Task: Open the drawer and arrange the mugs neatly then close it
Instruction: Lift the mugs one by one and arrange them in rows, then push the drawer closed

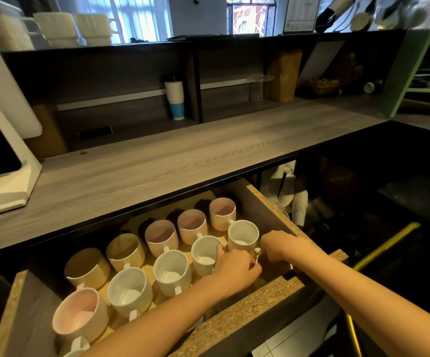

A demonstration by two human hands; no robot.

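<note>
Drawer (pixel 265 297) stands pulled out below the counter (pixel 157 155), lower centre of frame. Mugs in two diagonal rows running from lower left to centre right: back row tan then pinkish, front row white, with one pink mug (pixel 78 315) at lower left.

Step in hand, by my reading: arranging, at the right-hand end of the front row. Left hand (pixel 234 271) rests against the near side of the second white mug (pixel 204 253), thumb up by its rim, fingers curled (whether they grip the mug or its handle, cannot tell). Right hand (pixel 283 246) sits just beside the end white mug (pixel 243 235), fingers pinched on its handle at the lower right of that mug.

Most handles point toward the lower right of frame.

Next move likely calls for a small turn or nudge of these two mugs so handles and spacing match the row. Then hands clear of the drawer before pushing it shut.
</note>
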